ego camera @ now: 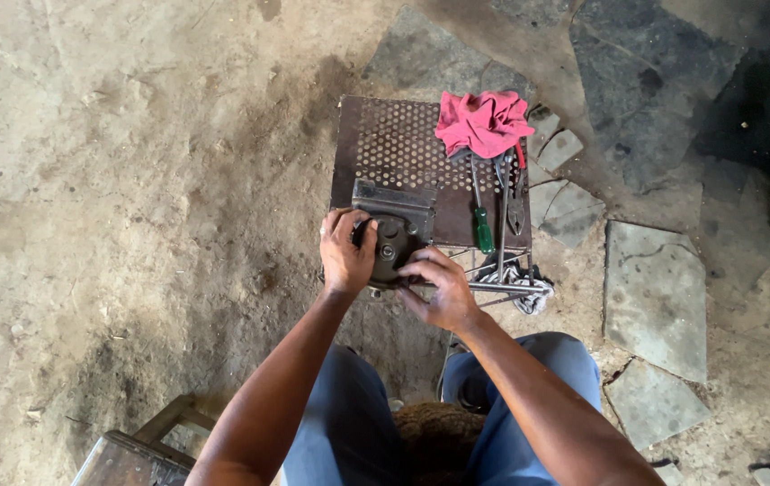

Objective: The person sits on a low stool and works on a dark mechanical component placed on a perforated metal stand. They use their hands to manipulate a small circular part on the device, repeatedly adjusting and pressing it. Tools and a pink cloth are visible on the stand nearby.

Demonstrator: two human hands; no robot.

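A dark metal mechanical part [396, 236] lies at the near edge of a small perforated metal stand [385, 144]. My left hand [346, 254] grips the part's left side with fingers curled over it. On the part's right lower edge rests my right hand [442, 286], fingers closed against it. Whether it also pinches a small tool is hidden by the fingers. A green-handled screwdriver [481, 220] and dark pliers [514, 193] lie on the stand just right of my hands.
A crumpled pink rag [484, 121] sits on the stand's far right corner. Metal rods and a grey cloth [524, 290] stick out under the stand's right side. Dirt floor lies left, broken stone slabs [655, 297] right. A wooden frame [138, 450] is bottom left.
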